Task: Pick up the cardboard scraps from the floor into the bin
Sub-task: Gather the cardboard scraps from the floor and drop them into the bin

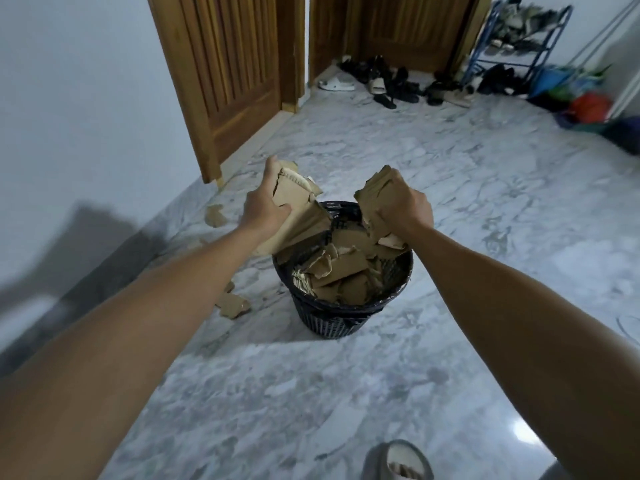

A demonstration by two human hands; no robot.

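Note:
A dark mesh bin (pixel 332 320) stands on the marble floor, filled with several torn cardboard scraps (pixel 343 268). My left hand (pixel 265 202) grips a bundle of cardboard pieces (pixel 298 209) over the bin's left rim. My right hand (pixel 401 202) is closed on another bunch of scraps (pixel 375 188) above the bin's far right side. More loose scraps lie on the floor left of the bin: one (pixel 233 304) near its base, one (pixel 215 215) farther back by the wall.
Wooden doors (pixel 221 71) stand behind on the left. Shoes (pixel 388 81) and a blue shoe rack (pixel 512 43) crowd the far wall, with coloured bags (pixel 585 102) at far right. My slippered foot (pixel 398 462) is at the bottom edge. A white wall runs along the left.

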